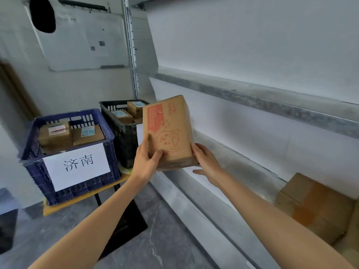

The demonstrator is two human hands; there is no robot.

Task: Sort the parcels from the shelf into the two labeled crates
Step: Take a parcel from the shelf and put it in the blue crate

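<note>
Holding a printed box [168, 131], I have left grip [145, 160] and right grip [206, 162] clasped round its lower corners. Blue crate [32, 150] and black crate [124, 136] already hold parcels [56, 133]; another carton [314, 206] sits on the shelf [233, 167].

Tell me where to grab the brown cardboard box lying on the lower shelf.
Best take the brown cardboard box by its left and right sides, coming from the open front of the metal shelf: it lies flat, its top is broad, and the white back panel blocks the rear.

Black crate label [139, 133] behind parcel [171, 121]
</note>
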